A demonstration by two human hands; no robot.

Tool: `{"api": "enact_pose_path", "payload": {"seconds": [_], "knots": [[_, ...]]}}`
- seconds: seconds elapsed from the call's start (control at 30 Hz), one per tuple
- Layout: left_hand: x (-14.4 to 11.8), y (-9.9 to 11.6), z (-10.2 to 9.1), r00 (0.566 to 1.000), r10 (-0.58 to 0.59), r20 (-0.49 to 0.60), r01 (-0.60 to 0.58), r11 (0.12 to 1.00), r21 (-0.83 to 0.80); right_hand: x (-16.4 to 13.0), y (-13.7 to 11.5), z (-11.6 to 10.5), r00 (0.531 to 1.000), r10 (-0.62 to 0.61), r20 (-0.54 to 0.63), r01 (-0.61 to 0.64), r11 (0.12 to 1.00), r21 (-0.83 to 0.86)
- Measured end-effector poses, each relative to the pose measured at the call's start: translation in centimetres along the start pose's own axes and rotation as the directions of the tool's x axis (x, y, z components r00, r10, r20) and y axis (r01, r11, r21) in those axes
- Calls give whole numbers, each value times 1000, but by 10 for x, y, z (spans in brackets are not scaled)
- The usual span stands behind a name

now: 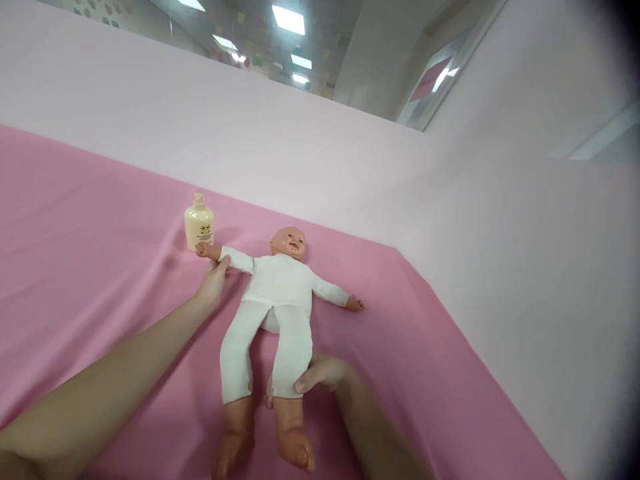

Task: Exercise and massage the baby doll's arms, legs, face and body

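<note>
The doll looks light, with soft cloth limbs and hard hands, so the left hand pinches its sleeve just below the bottle while the right hand closes its fingers round the lower leg

A doll in a white suit lies face up on a pink sheet, head toward 12 o'clock, arms spread, bare feet toward 6 o'clock. The left hand reaches in from 8 o'clock and its fingers pinch the doll's sleeve near the wrist at 10 o'clock. The right hand comes in from 5 o'clock and wraps the doll's lower leg, thumb over the suit's cuff. A cream bottle stands upright just beyond the doll's raised hand, at 11 o'clock, touching or nearly touching it. A pale pink wall rises behind the sheet, and ceiling lights show above it.
</note>
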State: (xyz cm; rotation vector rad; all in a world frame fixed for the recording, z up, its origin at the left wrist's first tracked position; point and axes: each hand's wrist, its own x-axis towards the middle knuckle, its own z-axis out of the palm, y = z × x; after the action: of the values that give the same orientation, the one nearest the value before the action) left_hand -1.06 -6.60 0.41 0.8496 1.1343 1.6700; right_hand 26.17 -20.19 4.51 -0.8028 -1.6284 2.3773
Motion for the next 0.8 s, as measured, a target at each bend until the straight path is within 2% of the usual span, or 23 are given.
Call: {"api": "enact_pose_path", "payload": {"seconds": [0.1, 0.2, 0.27, 0.37, 0.4, 0.47, 0.57, 0.63, 0.7, 0.8], "knots": [[-9, 4, 3, 987, 141, 71, -148, 984, 102, 8, 11, -5, 977, -129, 169, 110, 987, 115], [-19, 10, 6, 927, 291, 238, -350, 898, 265, 14, 21, -12, 923, -304, 237, 254, 942, 218], [-25, 13, 7, 846, 364, 390, -499, 796, 342, 15, 21, -15, 922, -358, 150, 311, 913, 265], [-30, 18, 7, 702, 396, 592, -671, 645, 365, 12, 13, -16, 945, -297, -138, 327, 881, 342], [-31, 19, 6, 670, 392, 631, -703, 609, 368, 11, 10, -15, 940, -253, -228, 325, 869, 374], [-31, 20, 6, 636, 396, 663, -742, 551, 383, 9, 3, -13, 925, -180, -334, 317, 850, 420], [-31, 19, 5, 614, 399, 681, -769, 498, 401, 10, 0, -12, 912, -149, -383, 316, 851, 420], [-31, 19, 5, 618, 402, 676, -766, 501, 403, 12, 2, -11, 923, -177, -341, 308, 871, 382], [-30, 17, 5, 655, 406, 638, -735, 540, 411, 15, 5, -10, 936, -242, -257, 319, 893, 319], [-28, 15, 6, 761, 398, 513, -630, 645, 433, 15, 9, -5, 934, -344, -98, 357, 908, 220]]}}
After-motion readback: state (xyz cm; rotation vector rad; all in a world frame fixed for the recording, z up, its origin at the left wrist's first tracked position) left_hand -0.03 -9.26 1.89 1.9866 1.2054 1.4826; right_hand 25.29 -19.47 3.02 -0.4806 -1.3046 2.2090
